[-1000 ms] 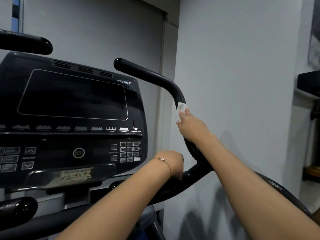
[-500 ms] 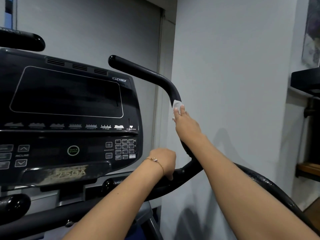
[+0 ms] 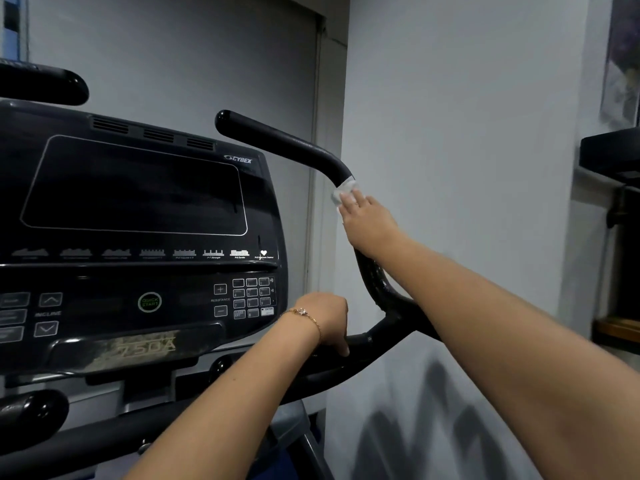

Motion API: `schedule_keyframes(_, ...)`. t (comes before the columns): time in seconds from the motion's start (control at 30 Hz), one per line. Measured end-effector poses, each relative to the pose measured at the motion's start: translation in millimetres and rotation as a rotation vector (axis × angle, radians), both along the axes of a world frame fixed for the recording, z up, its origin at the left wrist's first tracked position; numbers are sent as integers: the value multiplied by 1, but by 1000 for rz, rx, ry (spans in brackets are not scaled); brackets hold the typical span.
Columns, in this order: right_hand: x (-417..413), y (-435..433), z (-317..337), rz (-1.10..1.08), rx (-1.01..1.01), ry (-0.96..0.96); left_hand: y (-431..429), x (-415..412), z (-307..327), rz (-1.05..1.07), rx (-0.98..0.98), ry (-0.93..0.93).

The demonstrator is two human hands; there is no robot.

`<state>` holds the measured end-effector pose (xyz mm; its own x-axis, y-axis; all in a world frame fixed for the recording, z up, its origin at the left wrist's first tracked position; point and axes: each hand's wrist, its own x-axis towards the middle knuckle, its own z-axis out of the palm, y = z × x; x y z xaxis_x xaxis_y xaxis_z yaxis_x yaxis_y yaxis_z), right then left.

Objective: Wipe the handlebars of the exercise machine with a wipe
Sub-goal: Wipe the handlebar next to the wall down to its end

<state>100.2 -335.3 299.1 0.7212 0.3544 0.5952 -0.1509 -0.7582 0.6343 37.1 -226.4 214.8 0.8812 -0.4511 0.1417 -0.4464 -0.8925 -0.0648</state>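
Right hand (image 3: 370, 226) slid higher, fingers (image 3: 350, 199) pressing wipe (image 3: 342, 189) on handlebar (image 3: 284, 143), left hand (image 3: 325, 320) gripping crossbar (image 3: 372, 341), console (image 3: 138, 202) beside

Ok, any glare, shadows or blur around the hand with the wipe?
Head view: dim, even light; soft arm shadows on the wall, lower right; small glossy highlights on the handlebar tip, faint reflections on the console; the right hand and wipe look slightly soft.

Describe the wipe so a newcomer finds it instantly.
Start at the black console filling the left. The curved handlebar rises to its right; at its bend, the right hand presses a small wipe. It is the only white thing on the black bar.
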Motion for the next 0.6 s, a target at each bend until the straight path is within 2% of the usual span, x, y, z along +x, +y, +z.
schedule_keyframes(0.1,-1,-5,-26,-51,-216,54,0,0,-1,-6,9,-1)
schedule_keyframes(0.2,4,1,-17,-49,-186,99,-2,1,-1,2,24,2)
schedule_keyframes(0.33,8,18,-11,-77,47,73,-2,4,1,5,12,23)
schedule_keyframes(0.53,-7,31,-54,92,785,92,0,3,2,-2,13,28)
schedule_keyframes(0.6,-11,28,-46,152,894,118,0,3,1,5,-5,37)
